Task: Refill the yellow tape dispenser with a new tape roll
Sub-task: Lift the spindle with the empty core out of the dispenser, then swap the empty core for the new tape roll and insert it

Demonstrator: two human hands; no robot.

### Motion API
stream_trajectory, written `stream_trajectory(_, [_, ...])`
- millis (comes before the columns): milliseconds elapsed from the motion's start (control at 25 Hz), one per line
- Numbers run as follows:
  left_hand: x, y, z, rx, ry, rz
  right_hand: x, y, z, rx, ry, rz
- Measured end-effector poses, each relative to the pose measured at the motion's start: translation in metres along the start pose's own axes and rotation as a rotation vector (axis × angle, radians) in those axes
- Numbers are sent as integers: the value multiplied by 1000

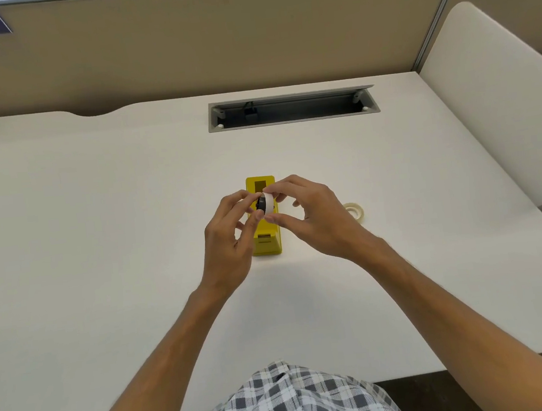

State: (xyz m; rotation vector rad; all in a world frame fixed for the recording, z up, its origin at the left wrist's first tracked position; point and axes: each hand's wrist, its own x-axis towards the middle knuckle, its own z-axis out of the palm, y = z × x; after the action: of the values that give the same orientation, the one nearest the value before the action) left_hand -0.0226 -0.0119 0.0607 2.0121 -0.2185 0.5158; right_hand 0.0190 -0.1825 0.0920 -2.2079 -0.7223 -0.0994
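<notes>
The yellow tape dispenser (267,242) stands on the white desk (97,223) at the centre, its cutter end toward me and its roll slot open on top. Just above it I hold a white tape roll (268,203) with a black hub (260,203) set in its left side. My right hand (311,218) pinches the roll's rim between thumb and fingers. My left hand (233,239) grips the hub side with thumb and fingertips. My hands hide the dispenser's middle.
A pale, near-transparent tape ring (354,211) lies flat on the desk right of my right hand. A recessed cable tray (293,109) is open at the back. Partition walls (179,47) close off the back and the right side.
</notes>
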Motion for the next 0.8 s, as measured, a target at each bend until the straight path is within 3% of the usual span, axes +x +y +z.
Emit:
stream_trajectory(200, [5,-5,-8,-54,-12,-33,-2,5,-3,0,13,76])
stream_trajectory(600, [2,-3,-11,-200,17,-202,-22,19,-1,253,105,220])
stream_trajectory(800, [1,-3,-10,-229,14,-250,-34,51,10,-244,107,282])
